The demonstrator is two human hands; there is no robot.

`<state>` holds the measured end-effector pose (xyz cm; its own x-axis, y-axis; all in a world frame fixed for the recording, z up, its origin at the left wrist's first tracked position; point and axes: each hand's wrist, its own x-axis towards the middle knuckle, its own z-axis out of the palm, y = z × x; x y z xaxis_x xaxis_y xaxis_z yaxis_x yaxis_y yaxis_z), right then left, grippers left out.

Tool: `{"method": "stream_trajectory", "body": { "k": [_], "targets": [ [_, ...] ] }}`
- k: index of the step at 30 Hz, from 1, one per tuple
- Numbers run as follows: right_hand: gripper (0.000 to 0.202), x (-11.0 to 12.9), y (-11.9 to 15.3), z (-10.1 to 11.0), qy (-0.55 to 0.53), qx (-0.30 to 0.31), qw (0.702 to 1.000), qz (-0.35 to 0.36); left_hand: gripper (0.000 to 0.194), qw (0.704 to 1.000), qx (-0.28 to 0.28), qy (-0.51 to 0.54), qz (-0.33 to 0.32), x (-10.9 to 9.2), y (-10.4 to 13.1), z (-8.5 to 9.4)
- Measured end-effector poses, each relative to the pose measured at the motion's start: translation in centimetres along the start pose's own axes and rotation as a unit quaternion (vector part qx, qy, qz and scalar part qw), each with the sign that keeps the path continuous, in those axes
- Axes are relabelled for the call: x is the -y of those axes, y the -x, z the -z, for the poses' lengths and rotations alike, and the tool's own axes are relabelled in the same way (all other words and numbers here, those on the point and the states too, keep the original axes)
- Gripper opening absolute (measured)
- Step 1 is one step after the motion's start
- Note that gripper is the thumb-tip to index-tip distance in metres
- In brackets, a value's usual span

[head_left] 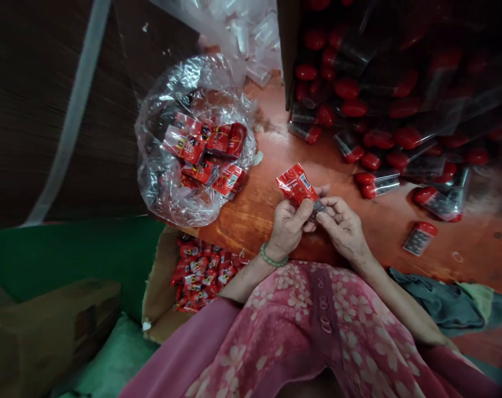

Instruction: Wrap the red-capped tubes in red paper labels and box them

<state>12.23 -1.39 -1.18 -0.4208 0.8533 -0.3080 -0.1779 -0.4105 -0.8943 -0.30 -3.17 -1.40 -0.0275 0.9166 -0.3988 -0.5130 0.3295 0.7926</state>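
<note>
In front of my body, my left hand [287, 225], with a green bead bracelet on the wrist, grips a red printed packet [297, 184] that shows a white barcode label. My right hand [343, 226] meets it from the other side. Its thumb and fingers pinch a small dark, see-through piece [318, 208] at the packet's lower end. Whether this piece is part of the packet or a separate item, I cannot tell. Both hands are closed, just above the front part of the reddish wooden table [251, 221].
A clear plastic bag [151, 182] at left holds several red packets. Below it, a cardboard box [155, 293] contains many small red packages. Red-capped clear containers [379, 138] are heaped at right; one container [420, 239] lies nearer. A dark green cloth [437, 301] lies at the front right.
</note>
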Motion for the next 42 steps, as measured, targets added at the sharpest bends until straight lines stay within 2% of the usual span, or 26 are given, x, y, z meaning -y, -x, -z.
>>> {"method": "stream_trajectory", "body": {
  "k": [4,7,11,13,16,20,26,36,42],
  "targets": [
    [0.039,0.1,-0.2,0.0,0.006,0.001,1.0,0.008,0.078,1.0,-0.025,-0.013,-0.011,-0.7,-0.2,0.1],
    [0.04,-0.1,-0.4,-0.4,0.013,0.0,1.0,0.012,0.074,0.999,-0.023,-0.025,-0.001,-0.4,-0.3,0.0],
    [0.042,-0.2,-0.6,-0.9,0.018,-0.04,0.998,0.035,0.066,0.997,-0.022,-0.055,-0.042,0.7,-0.5,-0.4],
    [0.041,-0.1,-0.7,-0.8,0.013,-0.05,0.998,0.042,0.068,0.997,-0.02,-0.072,-0.035,1.1,-0.6,-0.4],
    [0.037,0.1,-1.1,-0.4,-0.005,-0.023,0.999,0.025,0.07,0.998,-0.01,-0.059,0.002,1.0,-0.7,-0.3],
    [0.041,-0.2,-1.7,-0.2,-0.027,0.025,0.999,-0.013,0.066,1.0,-0.025,-0.007,0.009,0.0,-0.8,-0.2],
    [0.058,-0.9,-1.8,0.1,-0.04,-0.001,0.999,-0.028,0.059,0.999,-0.015,-0.004,0.028,-0.4,-0.7,-0.7],
    [0.056,-1.3,-1.8,1.1,-0.007,0.007,0.999,-0.035,0.051,0.999,0.039,-0.016,0.013,1.1,0.2,-0.3],
    [0.055,-1.8,-1.3,0.6,-0.01,0.037,0.999,-0.025,0.055,0.999,0.034,-0.008,0.018,1.0,0.9,0.0]
  ]
}}
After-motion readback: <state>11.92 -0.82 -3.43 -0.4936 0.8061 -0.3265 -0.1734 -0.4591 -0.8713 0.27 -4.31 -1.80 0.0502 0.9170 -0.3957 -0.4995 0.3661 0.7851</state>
